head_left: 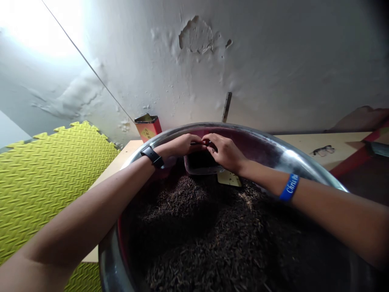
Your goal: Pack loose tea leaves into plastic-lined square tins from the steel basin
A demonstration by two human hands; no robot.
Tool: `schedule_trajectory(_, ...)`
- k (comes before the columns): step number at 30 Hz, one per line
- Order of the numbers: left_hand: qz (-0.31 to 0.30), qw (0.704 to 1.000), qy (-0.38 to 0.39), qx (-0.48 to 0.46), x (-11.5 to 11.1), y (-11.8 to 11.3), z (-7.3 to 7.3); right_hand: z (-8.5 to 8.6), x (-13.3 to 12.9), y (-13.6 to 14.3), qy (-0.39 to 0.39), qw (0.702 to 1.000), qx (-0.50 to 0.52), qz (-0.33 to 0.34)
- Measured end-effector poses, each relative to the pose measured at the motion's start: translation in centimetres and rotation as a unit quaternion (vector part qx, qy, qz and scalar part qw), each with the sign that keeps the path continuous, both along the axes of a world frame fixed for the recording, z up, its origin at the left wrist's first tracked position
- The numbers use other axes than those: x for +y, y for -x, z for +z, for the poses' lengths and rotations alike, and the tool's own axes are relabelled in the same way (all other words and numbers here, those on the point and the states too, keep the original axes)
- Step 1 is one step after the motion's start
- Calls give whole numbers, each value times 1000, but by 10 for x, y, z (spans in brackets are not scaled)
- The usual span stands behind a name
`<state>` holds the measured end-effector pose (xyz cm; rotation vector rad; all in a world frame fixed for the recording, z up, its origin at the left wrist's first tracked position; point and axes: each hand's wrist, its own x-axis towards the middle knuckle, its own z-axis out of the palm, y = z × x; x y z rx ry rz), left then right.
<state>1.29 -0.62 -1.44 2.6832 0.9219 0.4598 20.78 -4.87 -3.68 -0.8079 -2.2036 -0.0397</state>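
Observation:
My left hand and my right hand meet near the far rim of a large metal basin. Both have their fingers curled and pinched together around a small dark reddish thing, mostly hidden by the fingers. Directly beneath them, a pale-edged plastic container with a dark inside sits in the basin. Dark, dry loose tea leaves fill much of the basin in heaps. Beside the container, under my right hand, lies a flat yellowish piece with a few leaf bits on it.
Behind the basin at left stands a red tea tin with its top open. Eyeglasses lie on the wooden tabletop at right. A narrow metal strip leans on the peeling wall. Yellow foam mats are at left.

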Motion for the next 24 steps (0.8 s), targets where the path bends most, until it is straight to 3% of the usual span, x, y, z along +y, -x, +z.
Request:
schedule_trajectory(6,-33,998,26,-36,2,1,0,1,-1,0,10,1000,-9,-7)
schedule_trajectory(16,-14,1000,8,-16,-1,-1,3,1,0,1,6,1000,-14,12)
schedule_trajectory(24,-38,999,0,-30,-2,0,4,-1,3,-1,19,1000,-16,8)
